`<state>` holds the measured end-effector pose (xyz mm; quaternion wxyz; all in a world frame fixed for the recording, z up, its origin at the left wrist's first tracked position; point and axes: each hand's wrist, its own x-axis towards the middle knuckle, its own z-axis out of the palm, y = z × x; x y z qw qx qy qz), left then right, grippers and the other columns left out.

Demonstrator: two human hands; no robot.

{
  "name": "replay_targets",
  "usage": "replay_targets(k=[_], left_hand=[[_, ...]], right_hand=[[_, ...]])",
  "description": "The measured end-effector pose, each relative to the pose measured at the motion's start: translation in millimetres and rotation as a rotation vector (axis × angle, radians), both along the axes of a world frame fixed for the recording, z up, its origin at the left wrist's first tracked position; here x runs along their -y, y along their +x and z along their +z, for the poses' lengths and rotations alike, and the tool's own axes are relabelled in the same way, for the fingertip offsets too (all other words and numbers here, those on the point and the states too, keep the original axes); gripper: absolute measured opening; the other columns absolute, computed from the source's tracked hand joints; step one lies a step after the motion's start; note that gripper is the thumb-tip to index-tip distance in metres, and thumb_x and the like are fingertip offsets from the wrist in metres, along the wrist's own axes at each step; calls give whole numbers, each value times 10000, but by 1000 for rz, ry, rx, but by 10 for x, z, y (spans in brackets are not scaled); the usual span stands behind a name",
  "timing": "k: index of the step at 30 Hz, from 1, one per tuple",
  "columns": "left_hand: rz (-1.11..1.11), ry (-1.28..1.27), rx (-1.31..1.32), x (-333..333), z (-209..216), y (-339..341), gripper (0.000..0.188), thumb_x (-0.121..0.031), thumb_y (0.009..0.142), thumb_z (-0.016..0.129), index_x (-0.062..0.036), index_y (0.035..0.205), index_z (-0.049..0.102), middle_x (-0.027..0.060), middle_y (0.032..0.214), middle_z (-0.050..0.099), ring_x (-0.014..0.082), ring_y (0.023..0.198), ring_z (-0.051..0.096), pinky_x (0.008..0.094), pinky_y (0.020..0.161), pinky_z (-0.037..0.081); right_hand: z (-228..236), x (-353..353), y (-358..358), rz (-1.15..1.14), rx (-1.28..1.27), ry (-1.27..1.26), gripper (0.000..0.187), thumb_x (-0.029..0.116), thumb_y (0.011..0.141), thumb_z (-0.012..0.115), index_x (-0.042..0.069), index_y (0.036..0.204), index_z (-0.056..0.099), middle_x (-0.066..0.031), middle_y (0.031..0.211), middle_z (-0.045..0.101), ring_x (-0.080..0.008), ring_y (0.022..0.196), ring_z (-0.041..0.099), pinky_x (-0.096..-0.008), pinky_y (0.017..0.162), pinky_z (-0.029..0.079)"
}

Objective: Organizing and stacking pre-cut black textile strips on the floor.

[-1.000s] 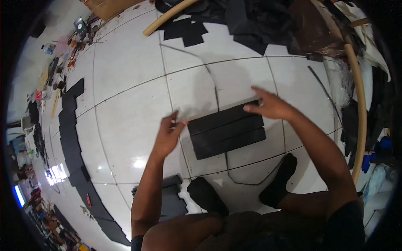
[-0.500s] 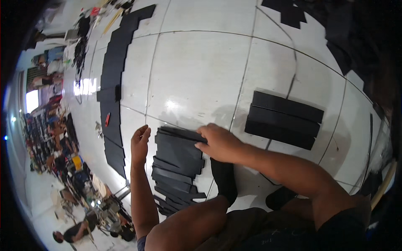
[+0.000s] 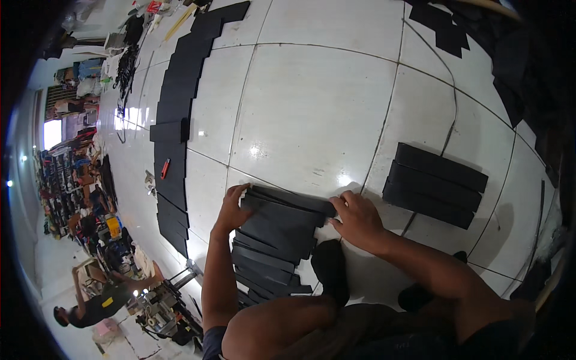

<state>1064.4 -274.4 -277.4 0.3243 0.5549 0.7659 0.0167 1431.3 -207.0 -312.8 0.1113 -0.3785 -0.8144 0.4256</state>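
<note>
On the tiled floor in front of me lies a stack of flat black strips, overlapping and slightly fanned toward me. Along its far edge runs the top black strip, a little skewed over those beneath. My left hand has its fingers curled on the left end of this strip, the thumb bent toward the pile. At the other end, my right hand pinches the strip between thumb and fingers. How many layers the fingers take in cannot be made out.
Several black panels lie side by side at right, over a thin cable. A long row of overlapping black pieces stretches along the left, with a red cutter on it. My dark-socked foot is beside the stack. Another person is at far left.
My left hand has come from beside the stack onto the strip's left end. My right hand still holds the right end. The whole view has shifted, moving the scene rightward.
</note>
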Motion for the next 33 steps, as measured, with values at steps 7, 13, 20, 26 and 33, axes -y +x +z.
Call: replay_targets(k=[7, 13, 20, 26, 33], left_hand=[[-53, 272, 12, -23, -18, 94, 715, -134, 682, 779, -91, 1346, 515, 203, 1316, 480, 370, 1266, 457, 436, 1070, 379], [-87, 118, 161, -274, -75, 41, 448, -156, 747, 751, -45, 1167, 644, 169, 1137, 593, 333, 1099, 566, 395, 952, 459], [-64, 148, 175, -141, -128, 14, 516, -173, 778, 749, -45, 1248, 577, 167, 1141, 591, 336, 1112, 543, 402, 958, 446], [-5, 286, 131, -60, -179, 56, 642, -219, 756, 756, -39, 1305, 477, 174, 1153, 578, 371, 1154, 497, 440, 998, 393], [-431, 200, 41, -168, -29, 109, 550, -233, 663, 786, -111, 1166, 602, 125, 1189, 578, 343, 1164, 499, 458, 1063, 334]], right_hand=[[-3, 150, -236, -25, 38, 175, 495, 256, 764, 747, 38, 1170, 565, -126, 1048, 515, -298, 946, 547, -430, 765, 459], [-46, 91, -514, -50, 236, 155, 300, 232, 787, 704, 22, 975, 603, -138, 986, 544, -305, 927, 561, -426, 755, 464], [-2, 82, -610, -53, 293, -71, 264, 222, 803, 689, 9, 934, 602, -165, 904, 614, -335, 873, 616, -457, 743, 476], [-153, -41, -483, -135, 142, -274, 247, 202, 868, 645, 9, 1019, 606, -188, 1004, 642, -362, 955, 623, -451, 850, 488], [-106, -357, -309, -357, 129, -190, 294, 199, 883, 655, -3, 1090, 605, -202, 1053, 645, -349, 991, 632, -401, 854, 495]])
